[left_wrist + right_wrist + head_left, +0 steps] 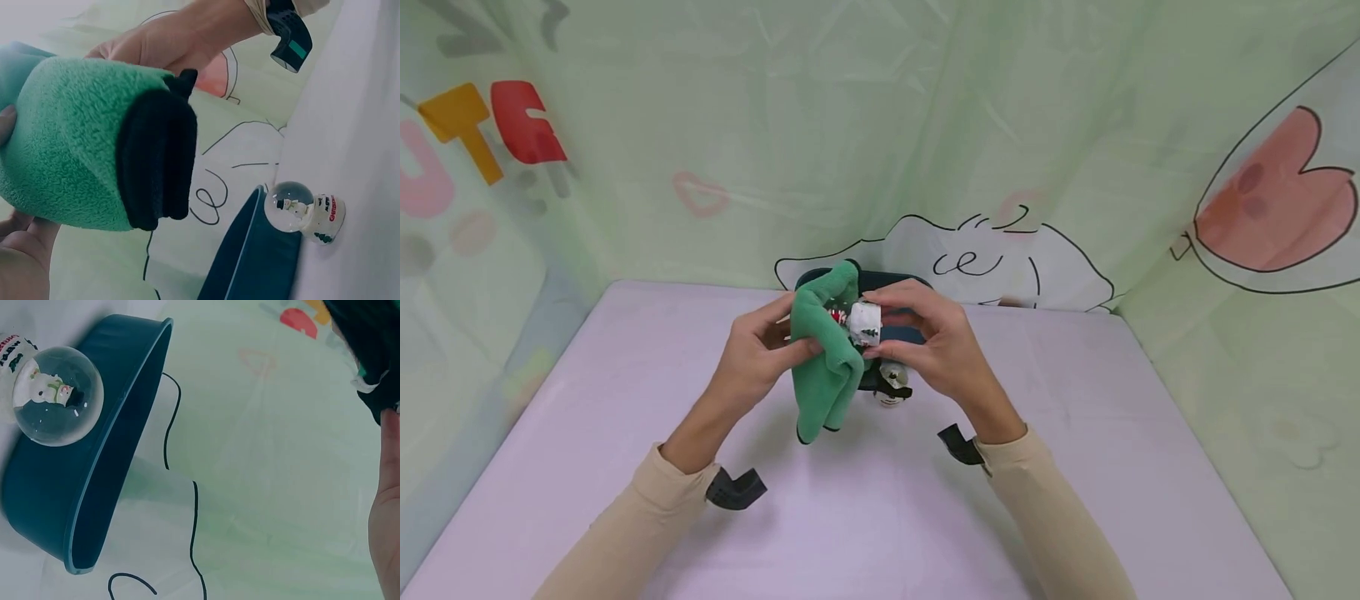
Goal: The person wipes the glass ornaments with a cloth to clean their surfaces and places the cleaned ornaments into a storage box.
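Observation:
My left hand [752, 354] grips a green cloth [822, 354] with dark edging, thumb in front and fingers behind. Held at its folds is a snow globe, its white base [866, 323] pinched between the thumb and fingers of my right hand [936, 329]. A bit of red shows beside that base; the cloth partly covers the globe. In the left wrist view the cloth [75, 144] hides this globe entirely. A second snow globe [290, 206], with a snowman inside and a lettered white base, stands on the table below my hands.
Behind the standing globe is a dark blue basin [62, 487], its opening upward, near the table's back edge. The pale lilac table [820, 533] ends at a printed curtain [820, 150] at the back and sides. Wrist cameras [735, 489] jut out from both sleeves.

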`<state>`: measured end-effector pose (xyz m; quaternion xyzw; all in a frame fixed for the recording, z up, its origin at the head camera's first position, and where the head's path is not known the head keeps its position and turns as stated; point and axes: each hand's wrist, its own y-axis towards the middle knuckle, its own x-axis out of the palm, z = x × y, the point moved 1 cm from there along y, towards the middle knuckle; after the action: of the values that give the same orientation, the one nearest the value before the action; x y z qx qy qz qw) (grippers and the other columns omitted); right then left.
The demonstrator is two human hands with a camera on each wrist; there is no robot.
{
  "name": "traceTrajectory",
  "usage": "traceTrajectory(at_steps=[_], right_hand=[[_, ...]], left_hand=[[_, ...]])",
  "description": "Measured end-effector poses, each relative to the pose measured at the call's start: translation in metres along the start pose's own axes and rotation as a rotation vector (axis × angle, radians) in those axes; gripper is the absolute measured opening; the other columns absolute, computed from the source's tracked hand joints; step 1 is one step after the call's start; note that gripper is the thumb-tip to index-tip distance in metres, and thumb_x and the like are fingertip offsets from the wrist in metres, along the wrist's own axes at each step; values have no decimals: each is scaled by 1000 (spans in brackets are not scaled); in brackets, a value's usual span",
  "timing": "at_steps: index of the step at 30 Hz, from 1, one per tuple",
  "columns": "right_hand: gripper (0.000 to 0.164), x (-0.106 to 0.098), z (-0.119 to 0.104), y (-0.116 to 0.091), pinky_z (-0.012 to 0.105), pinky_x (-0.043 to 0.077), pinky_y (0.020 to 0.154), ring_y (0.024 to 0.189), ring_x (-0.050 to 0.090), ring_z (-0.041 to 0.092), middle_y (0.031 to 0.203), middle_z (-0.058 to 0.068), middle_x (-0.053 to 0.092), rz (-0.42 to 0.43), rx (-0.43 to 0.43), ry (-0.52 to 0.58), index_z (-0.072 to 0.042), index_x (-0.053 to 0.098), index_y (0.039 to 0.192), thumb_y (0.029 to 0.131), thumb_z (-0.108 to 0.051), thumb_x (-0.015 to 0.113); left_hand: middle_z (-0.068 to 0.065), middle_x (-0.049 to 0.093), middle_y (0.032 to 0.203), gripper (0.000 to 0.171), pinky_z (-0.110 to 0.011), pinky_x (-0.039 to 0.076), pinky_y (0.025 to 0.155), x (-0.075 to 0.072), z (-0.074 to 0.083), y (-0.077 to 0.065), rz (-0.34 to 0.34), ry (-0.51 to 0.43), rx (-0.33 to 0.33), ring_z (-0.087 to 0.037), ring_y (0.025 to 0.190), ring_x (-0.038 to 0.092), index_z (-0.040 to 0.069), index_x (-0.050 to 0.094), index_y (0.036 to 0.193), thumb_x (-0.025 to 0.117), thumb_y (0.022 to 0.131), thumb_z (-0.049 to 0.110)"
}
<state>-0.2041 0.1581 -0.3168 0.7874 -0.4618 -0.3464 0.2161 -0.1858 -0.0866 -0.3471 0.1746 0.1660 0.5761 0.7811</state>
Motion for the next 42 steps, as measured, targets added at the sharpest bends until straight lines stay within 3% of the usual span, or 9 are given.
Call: traceTrajectory(at_steps=[9,17,27,33,38,42], right_hand=[[58,-3,-1,0,40,55,98,121,61,29,127,18,63,-56,-46,-56,5,65,128,73,18,79],[55,-5,-1,1,34,54,100,122,62,25,126,13,66,-86,-123,-223,-1,69,124,73,14,83],[45,-3,4,2,34,53,100,122,62,26,125,13,66,-104,-237,-249,-2,71,119,78,14,80],[42,-3,4,3,32,53,99,120,62,26,123,13,67,-111,-244,-247,-2,71,117,79,13,79],[41,-4,4,2,33,54,99,119,63,26,122,14,68,-101,-233,-234,-2,71,117,79,10,81],[36,-6,6,0,33,54,98,117,64,25,122,13,68,-92,-207,-227,-1,71,119,85,-2,82]], left_hand=[[-13,61,135,58,-32,60,84,-2,1,0,-51,-41,-72,-21,103,70,1,55,144,74,89,-2],[-14,64,130,55,-34,60,83,-2,4,2,-84,-24,-87,-25,102,70,1,58,141,75,89,1],[-11,65,126,53,-35,60,83,2,3,3,-56,-42,-109,-28,100,70,3,58,141,72,90,2],[-8,66,123,53,-33,60,82,2,2,1,-51,-39,-84,-25,97,70,1,57,141,72,90,2],[-8,67,119,50,-35,61,83,4,5,1,-70,-10,-12,-22,98,70,1,59,138,73,90,0],[-6,65,123,49,-34,59,87,6,7,1,-79,32,50,-22,104,66,1,60,135,74,89,-3]])
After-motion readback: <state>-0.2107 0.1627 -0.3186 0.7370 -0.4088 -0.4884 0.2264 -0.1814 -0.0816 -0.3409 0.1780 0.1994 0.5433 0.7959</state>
